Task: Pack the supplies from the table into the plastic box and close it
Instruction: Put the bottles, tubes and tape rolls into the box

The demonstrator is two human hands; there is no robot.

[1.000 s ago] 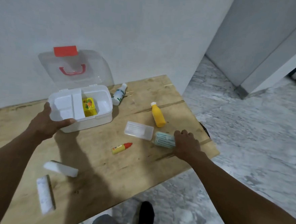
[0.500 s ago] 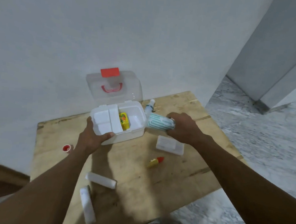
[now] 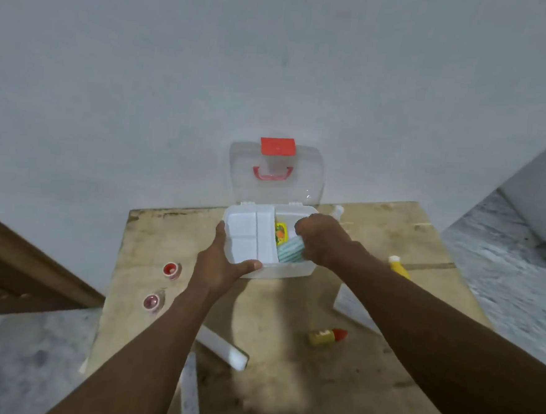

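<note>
Plain pale wall, worn wooden table, grey marbled floor

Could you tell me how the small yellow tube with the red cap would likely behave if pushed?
The yellow tube lies on its side on the wooden table; it seems round, so it would probably roll. Being small, it is likely light and easy to pinch.

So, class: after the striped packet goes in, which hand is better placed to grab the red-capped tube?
Probably the right hand: the tube lies on its side of the table, while the left hand grips the box, steadying it.
</note>
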